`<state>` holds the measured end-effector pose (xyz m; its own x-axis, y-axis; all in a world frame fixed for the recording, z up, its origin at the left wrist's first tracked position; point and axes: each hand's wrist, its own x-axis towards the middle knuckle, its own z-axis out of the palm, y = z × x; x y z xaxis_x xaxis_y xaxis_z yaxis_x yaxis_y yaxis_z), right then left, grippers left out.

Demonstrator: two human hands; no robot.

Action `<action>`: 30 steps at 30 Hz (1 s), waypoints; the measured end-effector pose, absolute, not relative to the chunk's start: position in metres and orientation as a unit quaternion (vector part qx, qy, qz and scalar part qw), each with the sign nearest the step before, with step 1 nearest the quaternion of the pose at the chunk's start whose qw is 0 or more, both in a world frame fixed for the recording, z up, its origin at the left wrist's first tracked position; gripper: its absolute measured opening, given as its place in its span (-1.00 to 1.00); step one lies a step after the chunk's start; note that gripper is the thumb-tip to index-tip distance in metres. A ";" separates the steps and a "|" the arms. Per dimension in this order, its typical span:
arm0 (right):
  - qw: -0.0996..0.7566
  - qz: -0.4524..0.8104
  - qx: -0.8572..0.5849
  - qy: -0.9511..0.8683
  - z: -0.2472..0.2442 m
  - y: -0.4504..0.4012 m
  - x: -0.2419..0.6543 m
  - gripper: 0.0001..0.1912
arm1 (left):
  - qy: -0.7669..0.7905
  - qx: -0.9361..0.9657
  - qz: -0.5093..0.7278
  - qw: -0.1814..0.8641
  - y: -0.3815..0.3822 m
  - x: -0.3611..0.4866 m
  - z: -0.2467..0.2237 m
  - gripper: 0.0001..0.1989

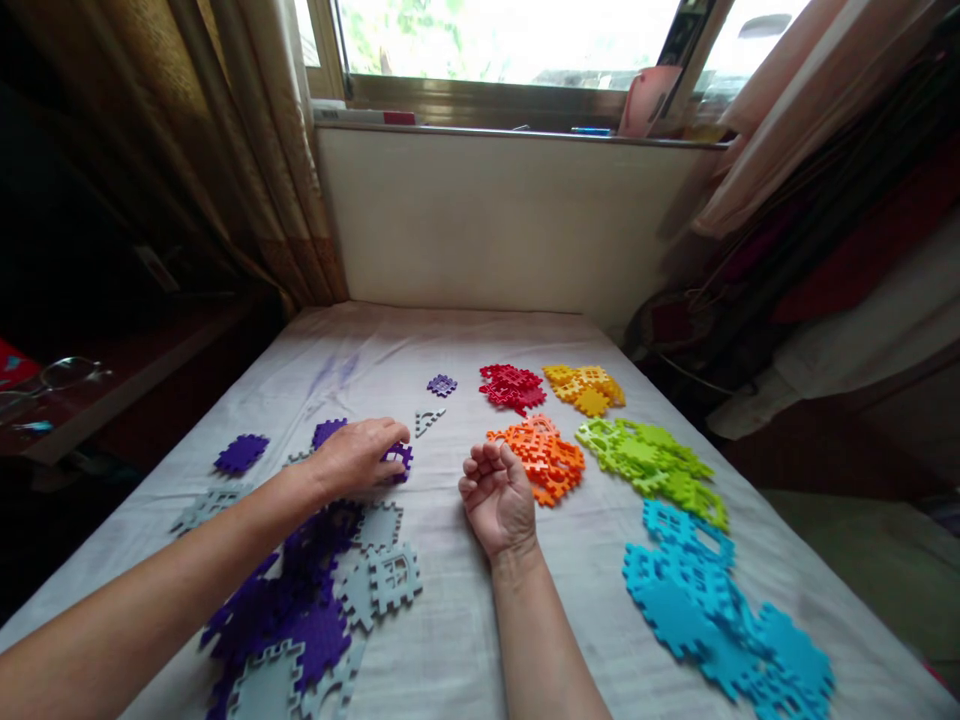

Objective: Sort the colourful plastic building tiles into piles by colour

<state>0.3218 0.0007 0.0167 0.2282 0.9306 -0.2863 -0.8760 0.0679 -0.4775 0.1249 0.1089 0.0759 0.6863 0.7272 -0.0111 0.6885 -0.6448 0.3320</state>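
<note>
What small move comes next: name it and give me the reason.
Probably, set the purple window piece, apparently pinched by the left hand, beside the lone purple piece. The red pieces and blue pieces lie in separate piles, while the purple-and-gray heap is mixed.

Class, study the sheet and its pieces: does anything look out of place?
Yes: purple pieces and grey pieces lie jumbled together at the left, while the blue pieces and green pieces form single-colour piles. Purplish smudges also mark the sheet, perhaps stains.
</note>
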 end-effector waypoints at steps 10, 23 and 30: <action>0.745 0.599 -0.295 0.004 0.020 0.002 0.317 -0.87 | 0.503 0.738 0.235 0.383 0.203 0.210 0.062 -0.47; 0.733 0.617 -0.286 -0.026 0.020 0.001 0.318 -0.89 | 0.427 0.871 0.143 0.197 0.132 0.163 0.045 -0.72; 0.732 0.615 -0.290 -0.039 0.015 0.001 0.321 -0.91 | 0.397 0.900 0.136 0.114 0.100 0.107 0.046 -0.69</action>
